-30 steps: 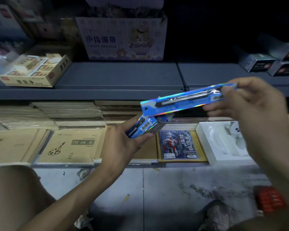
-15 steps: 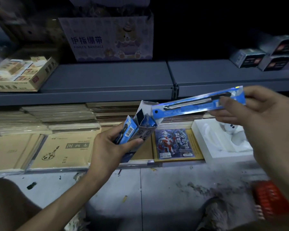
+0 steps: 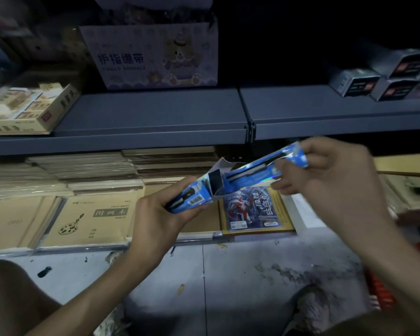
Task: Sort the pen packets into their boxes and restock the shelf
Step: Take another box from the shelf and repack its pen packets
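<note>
Both hands are busy in front of the shelving. The left hand is wrapped round a small blue box, and the right hand pinches the far end of one pen packet between thumb and fingers. The packet slants down to the left, its lower end meeting the open mouth of the box, where a grey flap stands up. It is long and flat, blue with a holographic sheen, and a black pen shows through it. The box is the same blue and carries a barcode label.

Directly behind them, on the lowest level, a card pack printed with a red and silver figure lies beside a white tray. To the left lie stacks of tan sketchbooks. Above runs a grey shelf holding one finger-bandage carton, one tan carton on the left and at least three dark boxes on the right. Below is the scuffed floor.
</note>
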Demonstrator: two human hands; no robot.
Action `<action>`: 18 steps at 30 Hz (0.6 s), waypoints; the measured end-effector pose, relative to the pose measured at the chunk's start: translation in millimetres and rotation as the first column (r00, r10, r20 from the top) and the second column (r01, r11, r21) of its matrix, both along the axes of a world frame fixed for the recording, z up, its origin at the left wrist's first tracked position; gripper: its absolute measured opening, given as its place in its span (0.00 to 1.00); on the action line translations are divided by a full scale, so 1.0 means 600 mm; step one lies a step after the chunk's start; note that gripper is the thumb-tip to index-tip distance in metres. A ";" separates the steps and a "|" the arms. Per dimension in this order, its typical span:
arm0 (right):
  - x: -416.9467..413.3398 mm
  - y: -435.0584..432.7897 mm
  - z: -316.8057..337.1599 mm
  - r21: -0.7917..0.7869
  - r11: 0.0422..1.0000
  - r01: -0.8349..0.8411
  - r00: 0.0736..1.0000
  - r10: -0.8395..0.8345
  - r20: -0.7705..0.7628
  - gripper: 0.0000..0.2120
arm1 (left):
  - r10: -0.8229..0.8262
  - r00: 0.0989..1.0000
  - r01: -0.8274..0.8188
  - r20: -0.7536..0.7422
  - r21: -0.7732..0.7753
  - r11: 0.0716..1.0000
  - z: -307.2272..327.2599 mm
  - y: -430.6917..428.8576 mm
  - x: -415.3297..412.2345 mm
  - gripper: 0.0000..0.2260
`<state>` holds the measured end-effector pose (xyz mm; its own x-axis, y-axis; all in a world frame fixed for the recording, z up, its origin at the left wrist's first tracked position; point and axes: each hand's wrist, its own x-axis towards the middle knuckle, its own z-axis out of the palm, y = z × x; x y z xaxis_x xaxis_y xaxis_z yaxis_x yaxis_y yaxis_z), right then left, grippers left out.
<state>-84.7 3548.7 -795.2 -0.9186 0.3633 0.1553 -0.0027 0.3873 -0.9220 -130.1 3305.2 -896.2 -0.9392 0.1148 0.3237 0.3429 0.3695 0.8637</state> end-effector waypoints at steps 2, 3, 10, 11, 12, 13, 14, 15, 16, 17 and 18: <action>-0.006 -0.018 -0.023 0.063 0.996 -0.062 0.996 0.057 0.068 0.09 | -0.010 1.000 0.010 -0.025 -0.014 1.000 0.000 0.006 0.006 0.25; -0.008 -0.026 -0.033 0.116 0.989 -0.095 0.992 0.085 0.094 0.08 | -0.012 0.999 0.011 -0.035 -0.012 1.000 -0.001 0.010 0.009 0.25; -0.025 -0.032 -0.021 0.050 0.997 -0.066 0.997 0.063 0.047 0.06 | -0.040 0.999 0.040 0.003 0.072 0.997 0.010 0.018 -0.001 0.24; -0.027 -0.031 -0.018 0.034 0.998 -0.055 0.998 0.053 0.038 0.07 | -0.036 0.999 0.036 0.005 0.083 0.996 0.012 0.018 -0.001 0.23; -0.028 -0.032 -0.019 0.046 0.998 -0.049 0.998 0.048 0.037 0.08 | -0.032 0.999 0.032 0.001 0.086 0.996 0.014 0.020 -0.002 0.24; -0.029 -0.036 -0.022 0.079 0.996 -0.047 0.998 0.044 0.040 0.08 | -0.030 1.000 0.030 -0.006 0.082 0.996 0.016 0.021 -0.001 0.24; -0.030 -0.041 -0.028 0.130 0.991 -0.041 0.998 0.036 0.044 0.08 | -0.028 0.999 0.029 -0.018 0.070 0.997 0.017 0.023 0.001 0.24; -0.029 -0.047 -0.034 0.198 0.980 -0.034 0.999 0.025 0.045 0.08 | -0.023 0.999 0.025 -0.032 0.055 0.998 0.019 0.025 0.004 0.24; -0.028 -0.053 -0.037 0.270 0.962 -0.027 0.999 0.014 0.048 0.08 | -0.017 0.999 0.019 -0.045 0.044 0.999 0.021 0.026 0.006 0.25; -0.026 -0.058 -0.038 0.317 0.948 -0.025 0.998 0.007 0.059 0.08 | -0.011 0.999 0.013 -0.050 0.038 0.999 0.022 0.026 0.006 0.25; -0.026 -0.060 -0.038 0.330 0.944 -0.028 0.998 0.006 0.067 0.08 | -0.010 0.998 0.011 -0.055 0.032 0.999 0.022 0.026 0.006 0.25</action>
